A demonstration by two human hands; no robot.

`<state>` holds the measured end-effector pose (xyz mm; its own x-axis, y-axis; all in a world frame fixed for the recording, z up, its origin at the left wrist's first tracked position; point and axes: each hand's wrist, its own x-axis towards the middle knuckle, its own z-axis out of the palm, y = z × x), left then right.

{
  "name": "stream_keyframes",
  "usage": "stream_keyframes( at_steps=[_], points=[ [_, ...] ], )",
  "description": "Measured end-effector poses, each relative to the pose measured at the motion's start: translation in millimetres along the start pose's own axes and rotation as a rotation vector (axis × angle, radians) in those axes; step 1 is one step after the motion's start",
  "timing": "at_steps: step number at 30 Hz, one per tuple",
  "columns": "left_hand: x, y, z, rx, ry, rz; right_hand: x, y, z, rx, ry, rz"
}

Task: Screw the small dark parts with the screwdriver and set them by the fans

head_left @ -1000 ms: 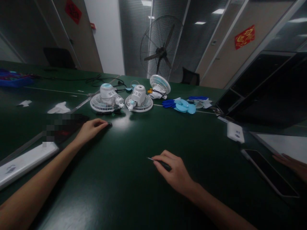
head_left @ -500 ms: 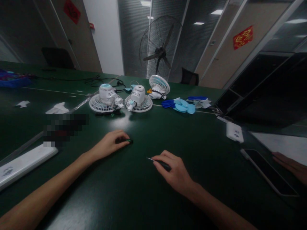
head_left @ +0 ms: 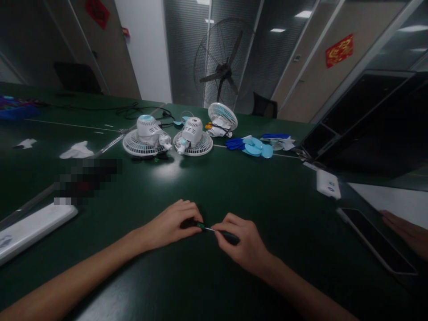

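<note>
My left hand (head_left: pixel 175 224) rests near the middle of the dark green table (head_left: pixel 160 276), pinching a small dark piece with green on its end (head_left: pixel 201 225); most of it hides under my fingers. In my right hand (head_left: pixel 246 243) is a screwdriver (head_left: pixel 230 237) with a dark handle, gripped between thumb and fingers. Its thin metal shaft points left and its tip meets the green end, or lies right beside it; I cannot tell if it is seated in it.
Two white fan heads lie face down, a left one (head_left: pixel 149 133) and a right one (head_left: pixel 193 136); a third fan (head_left: pixel 222 118) tilts behind. Light blue fan blades (head_left: pixel 257 147) and blue gloves lie right of them. A phone (head_left: pixel 376 240) and another person's hand (head_left: pixel 406 229) are at right.
My left hand has moved right and toward me with the small dark piece, bringing its green end to the screwdriver tip. My right hand has stayed nearly in place.
</note>
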<state>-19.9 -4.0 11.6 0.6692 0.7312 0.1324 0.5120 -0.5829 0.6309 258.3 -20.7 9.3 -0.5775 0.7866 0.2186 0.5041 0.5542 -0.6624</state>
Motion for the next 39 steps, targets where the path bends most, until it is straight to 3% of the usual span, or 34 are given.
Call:
stream_keyframes(
  at_steps=[9,14,18,22,30,35,39],
  points=[
    [0,5,7.4,0.000,-0.006,0.008,3,-1,2,0.023,0.026,-0.032],
    [1,4,8.7,0.018,0.078,0.002,2,0,1,0.031,0.066,-0.018],
    [-1,-1,10.9,0.153,0.195,-0.043,2,-1,0,0.043,0.086,0.005],
    [-3,-7,13.6,0.249,0.153,-0.029,3,-2,-1,0.055,0.093,0.025],
    [-2,-2,8.3,0.207,0.131,-0.039,3,-2,-2,0.057,0.080,0.038],
    [-4,7,2.6,0.075,0.025,0.123,3,-1,-1,0.061,0.170,0.043],
    [-4,5,1.1,0.152,-0.062,0.205,4,-1,-3,0.095,0.196,0.065]
  ],
)
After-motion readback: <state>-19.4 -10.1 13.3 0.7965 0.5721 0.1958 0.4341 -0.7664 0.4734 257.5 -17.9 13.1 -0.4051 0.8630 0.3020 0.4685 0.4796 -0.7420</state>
